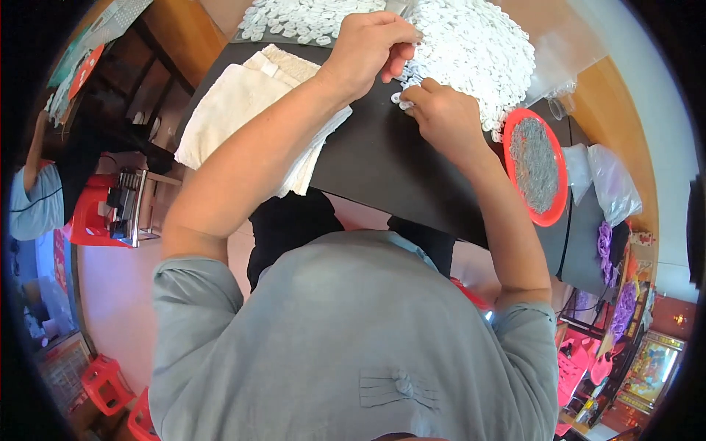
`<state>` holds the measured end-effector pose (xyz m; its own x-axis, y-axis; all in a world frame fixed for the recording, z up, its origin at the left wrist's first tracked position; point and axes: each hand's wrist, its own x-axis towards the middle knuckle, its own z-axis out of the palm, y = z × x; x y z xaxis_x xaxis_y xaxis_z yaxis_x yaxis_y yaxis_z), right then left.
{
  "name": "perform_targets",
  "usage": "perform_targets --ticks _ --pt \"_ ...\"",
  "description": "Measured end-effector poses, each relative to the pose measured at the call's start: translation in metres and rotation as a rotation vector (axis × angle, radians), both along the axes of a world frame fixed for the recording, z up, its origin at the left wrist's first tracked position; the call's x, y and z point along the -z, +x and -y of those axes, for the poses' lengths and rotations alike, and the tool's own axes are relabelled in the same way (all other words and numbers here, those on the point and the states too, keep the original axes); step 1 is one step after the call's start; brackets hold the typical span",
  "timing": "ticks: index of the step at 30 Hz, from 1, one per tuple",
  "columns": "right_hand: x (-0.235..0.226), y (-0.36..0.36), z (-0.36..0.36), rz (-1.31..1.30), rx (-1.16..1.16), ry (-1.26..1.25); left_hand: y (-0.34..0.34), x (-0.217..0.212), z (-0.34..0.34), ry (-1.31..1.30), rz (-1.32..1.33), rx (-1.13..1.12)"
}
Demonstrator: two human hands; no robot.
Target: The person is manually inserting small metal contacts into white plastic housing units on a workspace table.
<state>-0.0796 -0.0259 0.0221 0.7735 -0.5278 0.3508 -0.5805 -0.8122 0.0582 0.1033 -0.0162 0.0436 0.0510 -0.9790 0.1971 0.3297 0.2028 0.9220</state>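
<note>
The dark table point(382, 158) fills the upper middle of the view, its near edge running across above the person's grey shirt point(353, 331).

On its far side lies a large heap of small white ring-shaped pieces point(478, 44), spreading from the centre toward the right. A second, flatter spread of the same white pieces point(294, 18) lies at the far left edge of the table.

A folded cream towel point(243, 110) rests on the left part of the table, partly under the left forearm.

A red round tray point(537, 165) sits at the right of the table, just beside the heap, holding a layer of small grey metal bits point(533, 162). Clear plastic bags point(607, 180) lie to its right.

The left hand point(371, 48) is curled, fingers bent inward at the near edge of the heap and touching it; what it grips cannot be told.

The right hand point(441, 114) lies just below, near the left hand, thumb and forefinger pinched on 1 white ring point(401, 99) at the heap's near edge.
</note>
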Motion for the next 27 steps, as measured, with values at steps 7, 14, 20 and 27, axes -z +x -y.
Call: perform_targets --ticks 7,14,20,27 --pt "0.001 -0.003 0.001 0.068 -0.002 0.068 0.037 -0.012 -0.001 -0.191 0.418 -0.074" --pt "0.000 -0.001 0.000 0.091 0.014 0.110 0.022 0.041 -0.008 -0.333 0.618 -0.160" --pt "-0.001 -0.010 0.000 0.037 0.137 0.194 -0.014 0.043 -0.008 -0.177 0.438 -0.188" --pt "0.004 -0.014 -0.005 0.035 0.137 0.185 -0.024 0.008 -0.004 -0.086 0.389 -0.097"
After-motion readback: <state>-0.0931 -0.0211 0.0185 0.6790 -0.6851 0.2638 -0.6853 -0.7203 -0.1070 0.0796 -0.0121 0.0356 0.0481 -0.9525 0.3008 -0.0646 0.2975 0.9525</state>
